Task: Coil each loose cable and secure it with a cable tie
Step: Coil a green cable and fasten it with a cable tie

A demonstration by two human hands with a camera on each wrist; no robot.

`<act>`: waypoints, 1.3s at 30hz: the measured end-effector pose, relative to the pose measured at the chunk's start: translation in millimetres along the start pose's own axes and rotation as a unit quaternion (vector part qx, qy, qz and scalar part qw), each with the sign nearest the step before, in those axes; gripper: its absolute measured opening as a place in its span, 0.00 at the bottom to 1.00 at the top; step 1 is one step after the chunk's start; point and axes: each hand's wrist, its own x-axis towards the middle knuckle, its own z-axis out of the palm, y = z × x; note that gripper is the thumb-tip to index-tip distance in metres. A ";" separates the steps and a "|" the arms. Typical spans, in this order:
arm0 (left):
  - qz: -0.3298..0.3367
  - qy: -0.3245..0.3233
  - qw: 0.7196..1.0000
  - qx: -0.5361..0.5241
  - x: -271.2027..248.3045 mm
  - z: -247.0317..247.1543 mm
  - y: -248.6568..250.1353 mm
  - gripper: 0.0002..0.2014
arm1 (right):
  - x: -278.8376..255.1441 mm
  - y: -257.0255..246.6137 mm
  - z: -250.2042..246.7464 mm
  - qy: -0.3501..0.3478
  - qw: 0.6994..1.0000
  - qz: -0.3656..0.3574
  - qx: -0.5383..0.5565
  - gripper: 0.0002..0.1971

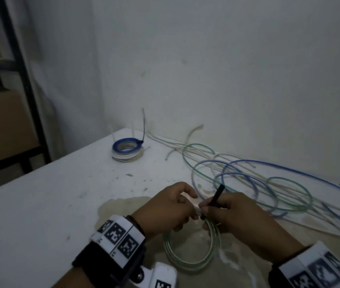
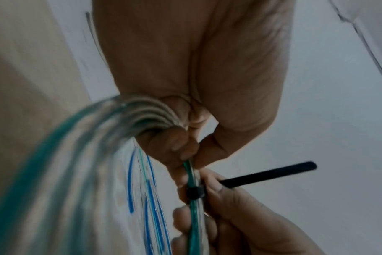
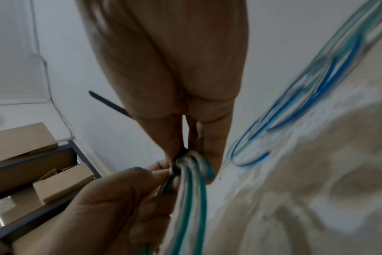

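Pinching the green coil (image 1: 187,252) just beside the black cable tie (image 2: 195,191), the left hand (image 1: 165,208) steadies the loops while the right hand (image 1: 237,217) grips that tie's tail, likely to cinch it.

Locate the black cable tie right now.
The black plastic cable tie is wrapped round the green-striped clear coiled cable at the table's near edge, between the left hand and right hand, its tail pointing up and away in the head view.

A white counter (image 1: 40,204), scuffed and stained tan near its front, stood in a corner. A stack of tied coils (image 1: 127,150) lay toward its back. Loose blue, green and white cables (image 1: 248,179) sprawled across its right side.
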 end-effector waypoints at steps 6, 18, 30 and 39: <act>0.029 0.086 0.996 -0.003 -1.5 -50.7 -12.4 0.07 | 49.2 -35.3 38.2 0.013 0.996 -0.087 -0.026 0.05; -0.149 0.138 0.965 -0.166 33.8 -159.0 -23.0 0.25 | 154.4 -45.6 92.3 0.114 0.931 0.005 0.346 0.08; 0.053 0.350 0.909 -0.221 100.0 -215.8 -60.9 0.08 | 243.3 -63.5 137.7 0.133 0.948 -0.046 0.286 0.07; 0.068 0.427 0.898 -0.076 104.8 -222.0 -80.3 0.08 | 278.4 -55.2 159.6 0.138 0.966 -0.029 0.219 0.11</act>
